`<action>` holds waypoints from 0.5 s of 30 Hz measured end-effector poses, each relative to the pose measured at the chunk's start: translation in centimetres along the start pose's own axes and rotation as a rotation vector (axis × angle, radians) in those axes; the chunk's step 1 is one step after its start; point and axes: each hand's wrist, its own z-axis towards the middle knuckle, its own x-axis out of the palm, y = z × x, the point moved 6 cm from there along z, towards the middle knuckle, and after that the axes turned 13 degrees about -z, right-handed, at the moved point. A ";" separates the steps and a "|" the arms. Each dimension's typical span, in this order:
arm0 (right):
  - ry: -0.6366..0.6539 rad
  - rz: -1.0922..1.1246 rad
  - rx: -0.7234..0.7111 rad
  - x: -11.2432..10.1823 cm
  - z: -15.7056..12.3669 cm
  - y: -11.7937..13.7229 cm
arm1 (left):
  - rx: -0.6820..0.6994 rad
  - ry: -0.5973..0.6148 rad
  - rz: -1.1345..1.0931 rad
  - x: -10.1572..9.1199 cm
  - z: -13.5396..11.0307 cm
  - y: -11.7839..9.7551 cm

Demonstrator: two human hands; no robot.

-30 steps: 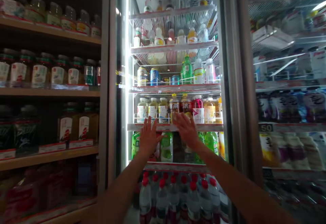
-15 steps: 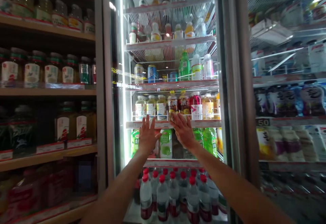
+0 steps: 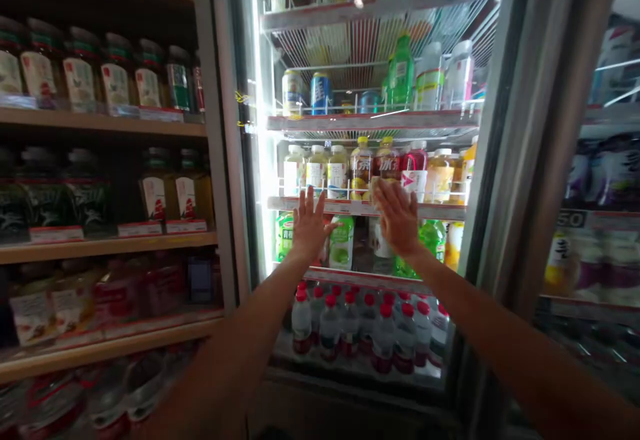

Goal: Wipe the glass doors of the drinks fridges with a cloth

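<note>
I stand before a lit drinks fridge with its door open. My left hand (image 3: 310, 223) reaches forward with fingers spread, level with the edge of the middle wire shelf (image 3: 440, 211), holding nothing. My right hand (image 3: 397, 217) is raised beside it, palm forward and fingers apart, in front of a row of tea and juice bottles (image 3: 363, 168). Green bottles (image 3: 340, 243) stand on the shelf just below my hands. Whether either hand touches the shelf edge I cannot tell.
Red-capped water bottles (image 3: 370, 327) fill the fridge's bottom shelf. Cans and bottles (image 3: 320, 93) stand on the shelf above. Wooden shelves with jars (image 3: 115, 83) run along the left. The open glass door (image 3: 530, 160) stands at right, with another stocked cooler behind it.
The view has moved closer to the fridge and tilted lower. Both hands stay raised and spread in front of the middle shelf, now a little farther apart.
</note>
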 end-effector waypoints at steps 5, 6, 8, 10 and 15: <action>0.017 -0.001 -0.125 -0.1 -1.1 -0.6 | -0.017 0.021 -0.031 0.0 0.0 0.0; 0.008 -0.017 -0.041 -0.3 -0.8 -2.9 | -0.017 0.019 -0.039 0.0 -0.1 0.0; -0.025 -0.062 0.195 -0.8 -0.2 -8.1 | -0.017 0.012 -0.047 0.1 -0.1 0.0; -0.061 -0.100 0.394 -1.1 0.0 -11.5 | -0.019 0.007 -0.057 0.3 -0.1 0.1; -0.057 -0.038 0.151 -0.6 -1.9 -5.0 | 0.000 -0.033 -0.095 0.4 -0.1 0.2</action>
